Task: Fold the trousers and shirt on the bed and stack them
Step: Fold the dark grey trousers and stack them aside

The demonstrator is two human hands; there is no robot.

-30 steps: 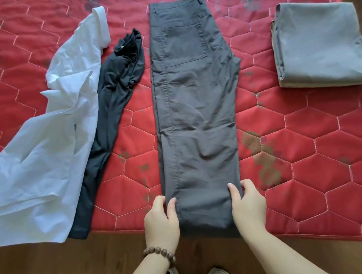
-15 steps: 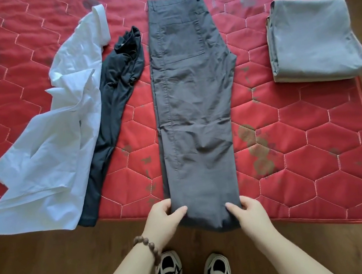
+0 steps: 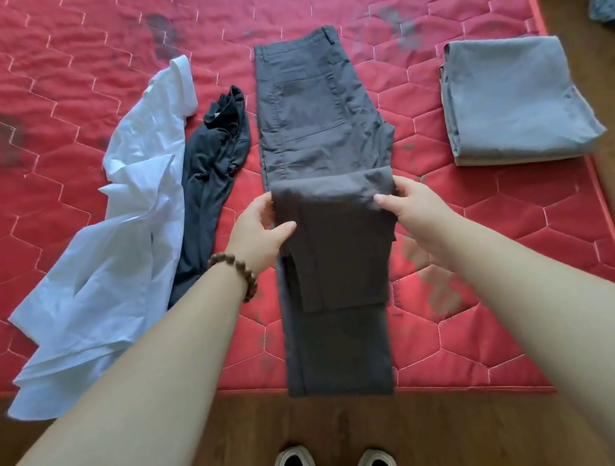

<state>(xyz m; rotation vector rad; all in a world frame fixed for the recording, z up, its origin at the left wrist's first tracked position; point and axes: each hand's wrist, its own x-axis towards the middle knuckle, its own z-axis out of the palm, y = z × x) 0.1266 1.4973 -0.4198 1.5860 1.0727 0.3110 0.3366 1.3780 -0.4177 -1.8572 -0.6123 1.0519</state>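
While your left hand (image 3: 257, 228) and right hand (image 3: 411, 203) pinch the dark grey trousers' (image 3: 315, 120) raised fold, mid-mattress near the front edge, grip the corners: limp, light cloth sags; the hem probably hangs unevenly.

Both hands, left hand (image 3: 258, 232) and right hand (image 3: 413, 205), pinch the grey trousers' (image 3: 317, 123) folded-up leg ends.

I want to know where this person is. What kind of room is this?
Probably a bedroom at home. There is a red quilted mattress on a wooden floor, with clothes laid out on it: grey trousers being folded, a white shirt and a folded grey pile.
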